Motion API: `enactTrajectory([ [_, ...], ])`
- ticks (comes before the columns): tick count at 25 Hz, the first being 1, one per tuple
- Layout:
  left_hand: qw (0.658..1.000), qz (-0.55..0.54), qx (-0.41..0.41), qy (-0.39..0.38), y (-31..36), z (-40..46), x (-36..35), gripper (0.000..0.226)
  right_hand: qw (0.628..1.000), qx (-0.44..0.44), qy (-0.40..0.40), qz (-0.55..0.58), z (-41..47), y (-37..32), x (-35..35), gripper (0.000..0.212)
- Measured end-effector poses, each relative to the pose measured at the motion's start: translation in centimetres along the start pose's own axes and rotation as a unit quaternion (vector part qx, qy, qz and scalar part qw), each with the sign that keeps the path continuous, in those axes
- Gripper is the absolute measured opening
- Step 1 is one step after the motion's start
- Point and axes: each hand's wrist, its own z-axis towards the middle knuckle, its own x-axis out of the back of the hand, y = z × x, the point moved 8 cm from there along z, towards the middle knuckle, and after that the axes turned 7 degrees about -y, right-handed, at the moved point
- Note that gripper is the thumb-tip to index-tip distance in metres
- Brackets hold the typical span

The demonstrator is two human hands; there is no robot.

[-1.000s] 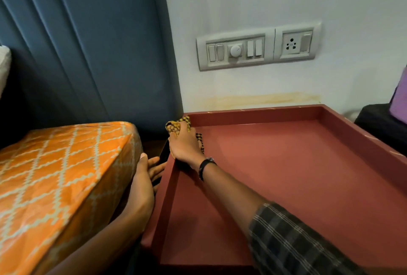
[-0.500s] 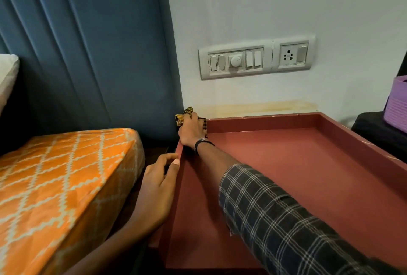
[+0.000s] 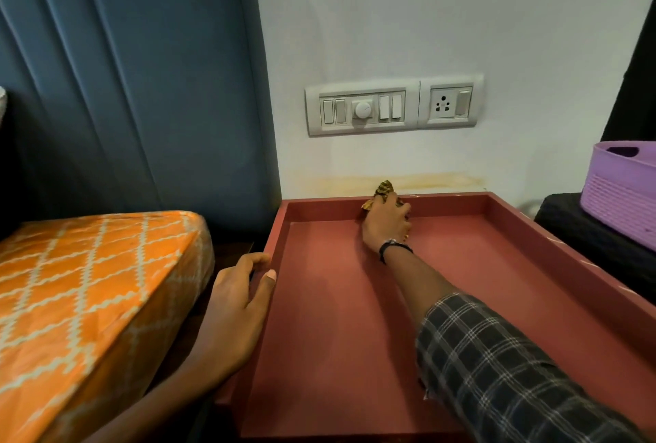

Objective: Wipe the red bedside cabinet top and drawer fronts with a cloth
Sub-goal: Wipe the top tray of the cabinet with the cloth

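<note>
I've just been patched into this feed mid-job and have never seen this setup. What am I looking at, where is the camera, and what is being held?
There is no machine here: a person works with bare hands, and the single camera sits on their head, looking forward and down. The right hand grips a yellow patterned cloth against the back rim of the red cabinet top, which has a raised edge all round. The left hand rests on the cabinet's left rim and holds nothing. An orange mattress lies to the left, a purple basket to the right, and a switch panel is on the wall.

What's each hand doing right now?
Left hand: open, resting on the red cabinet left rim.
Right hand: closed on the cloth at the back rim.
</note>
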Motion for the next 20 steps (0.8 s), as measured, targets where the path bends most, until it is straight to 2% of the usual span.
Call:
enactTrajectory([
  [1, 1.0, 0.017, -0.013, 0.001, 0.4, 0.0, 0.0, 0.036, 1.0, 0.031, -0.002, -0.004, -0.4, -1.8, -0.5, 0.037],
  [3, 0.998, 0.051, -0.039, -0.002, 0.8, -0.1, -0.1, 0.038, 0.988, 0.15, -0.014, -0.036, -2.1, -6.3, -2.0, 0.042],
  [5, 0.995, 0.075, -0.058, -0.007, 1.0, -0.1, -0.2, 0.039, 0.973, 0.221, -0.034, -0.063, -2.9, -7.7, -2.6, 0.045],
  [7, 0.994, 0.082, -0.065, -0.016, 0.9, 0.0, -0.3, 0.04, 0.973, 0.212, -0.038, -0.078, -1.8, -5.0, -1.7, 0.046],
  [12, 0.995, 0.078, -0.064, -0.011, 0.8, -0.3, -0.1, 0.039, 0.992, 0.116, -0.011, -0.049, 1.1, 5.4, 1.7, 0.049],
  [16, 0.99, 0.102, -0.093, -0.001, 1.2, -0.2, -0.2, 0.041, 0.997, -0.066, -0.026, -0.004, 4.0, 13.8, 4.7, 0.046],
  [17, 0.988, 0.114, -0.105, 0.001, 1.4, -0.1, -0.3, 0.042, 0.996, -0.085, -0.024, -0.001, 4.5, 14.2, 5.1, 0.045],
  [18, 0.985, 0.127, -0.118, 0.001, 1.7, 0.0, -0.4, 0.043, 0.998, -0.064, -0.021, 0.002, 4.7, 13.2, 5.2, 0.045],
  [20, 0.98, 0.147, -0.133, -0.001, 2.0, 0.0, -0.7, 0.044, 0.996, 0.073, -0.042, -0.008, 4.1, 8.0, 4.2, 0.046],
])
